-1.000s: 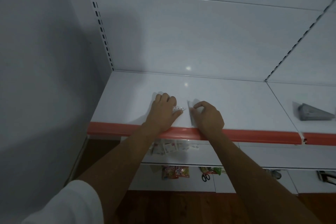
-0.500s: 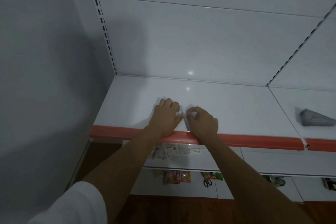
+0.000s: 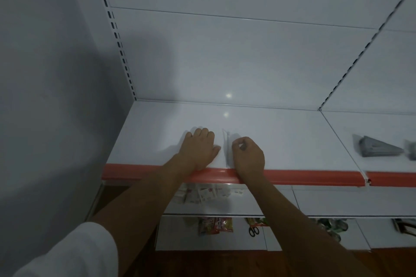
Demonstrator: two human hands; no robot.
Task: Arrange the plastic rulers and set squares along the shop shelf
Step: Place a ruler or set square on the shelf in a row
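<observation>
A white shop shelf (image 3: 281,132) with a red front strip (image 3: 304,176) is seen from above, in dim light. Both hands are laid on the shelf near its front edge, a little left of the middle of this shelf section.

The left hand (image 3: 199,149) is placed flat, palm down, with the fingers nearly straight and pointed toward the back panel (image 3: 225,51). Nothing can be seen gripped in it; whether something thin and clear is pressed under the palm cannot be told.

Just beside it, on the right, a narrow transparent ruler (image 3: 227,148) is seen on the shelf. It is laid from the front edge toward the back, almost at a right angle to the red strip, and only its faint outline is visible. The right hand (image 3: 248,156) is curled, with thumb and forefinger brought together at the right long edge of the ruler. It seems that the ruler is pinched or touched there, but this contact is too small and dark to be confirmed.

On the next shelf section to the right, well apart from the hands, a grey stack of set squares (image 3: 378,146) is laid flat, with its point toward the right. One more grey object (image 3: 410,149) is cut off by the picture edge beside it.

Under the shelf, small packets (image 3: 202,193) are seen on a lower shelf, and still lower some colourful packets (image 3: 215,225) and black scissors (image 3: 254,230). A white sleeve (image 3: 67,252) is visible at the lower left.
</observation>
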